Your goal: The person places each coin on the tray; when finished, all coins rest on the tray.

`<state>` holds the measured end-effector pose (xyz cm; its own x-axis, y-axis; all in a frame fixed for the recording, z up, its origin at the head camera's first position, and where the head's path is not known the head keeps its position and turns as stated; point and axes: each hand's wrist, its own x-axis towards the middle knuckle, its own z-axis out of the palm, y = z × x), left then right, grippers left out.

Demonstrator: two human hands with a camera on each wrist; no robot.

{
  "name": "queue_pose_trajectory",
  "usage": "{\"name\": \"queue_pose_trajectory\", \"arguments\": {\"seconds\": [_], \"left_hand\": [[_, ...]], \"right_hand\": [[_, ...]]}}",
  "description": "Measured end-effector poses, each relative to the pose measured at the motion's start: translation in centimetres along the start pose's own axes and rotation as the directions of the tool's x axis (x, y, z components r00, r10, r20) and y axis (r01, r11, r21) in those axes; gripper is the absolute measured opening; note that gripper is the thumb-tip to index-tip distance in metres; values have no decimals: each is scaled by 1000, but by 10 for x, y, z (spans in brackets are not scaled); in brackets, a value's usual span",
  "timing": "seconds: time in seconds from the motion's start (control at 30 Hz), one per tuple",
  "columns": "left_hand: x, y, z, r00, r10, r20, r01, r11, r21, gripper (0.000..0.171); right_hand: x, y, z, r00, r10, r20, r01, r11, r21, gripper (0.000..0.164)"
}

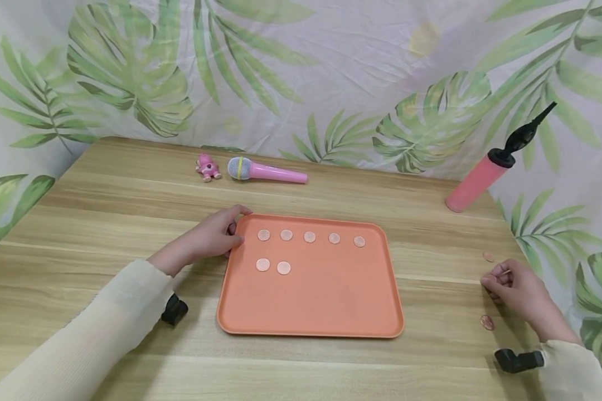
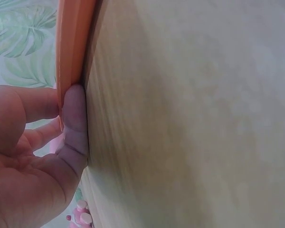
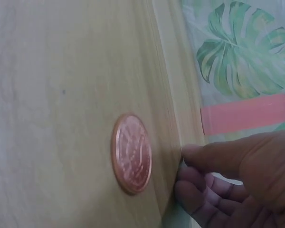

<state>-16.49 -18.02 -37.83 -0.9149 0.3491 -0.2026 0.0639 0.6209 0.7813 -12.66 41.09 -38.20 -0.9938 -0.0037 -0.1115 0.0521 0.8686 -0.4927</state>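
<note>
An orange tray (image 1: 331,301) lies on the wooden table, with a row of several copper coins (image 1: 309,237) across its far part and two coins (image 1: 283,268) below that row. My left hand (image 1: 208,236) grips the tray's far left corner, its fingers at the rim (image 2: 76,47) in the left wrist view. To the right of the tray, my right hand (image 1: 519,292) is low at the tabletop with curled fingers, thumb and fingertips close together; I cannot tell whether a coin is between them. One copper coin (image 3: 132,153) lies nearer me, another coin (image 1: 489,256) just beyond the hand.
A pink toy figure (image 1: 208,167) and a pink toy microphone (image 1: 266,170) lie along the back of the table. At the back right stands a pink hand pump (image 1: 476,182) with a black nozzle. A leaf-patterned cloth (image 1: 341,83) hangs behind the table.
</note>
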Motion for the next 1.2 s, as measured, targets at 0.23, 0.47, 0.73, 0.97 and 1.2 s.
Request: {"name": "queue_pose_trajectory", "arguments": {"seconds": [0.23,0.47,0.73,0.97,1.2], "left_hand": [[0,0,0,1000,-3,1,3,1000,-6,55],[1,-1,0,1000,-5,0,5,1000,-2,56],[1,-1,0,1000,-6,1,6,1000,0,55],[0,-2,1,1000,-11,-1,11,1000,-1,55],[1,-1,1,1000,-7,-3,7,1000,4,55]], "right_hand": [[-1,2,4,995,87,49,-100,906,412,26],[0,-1,10,987,47,155,-154,564,811,10],[5,-45,22,983,-52,177,-116,568,815,9],[10,-104,40,962,-129,240,-93,670,736,9],[18,-152,64,921,-217,323,-52,754,654,21]]}}
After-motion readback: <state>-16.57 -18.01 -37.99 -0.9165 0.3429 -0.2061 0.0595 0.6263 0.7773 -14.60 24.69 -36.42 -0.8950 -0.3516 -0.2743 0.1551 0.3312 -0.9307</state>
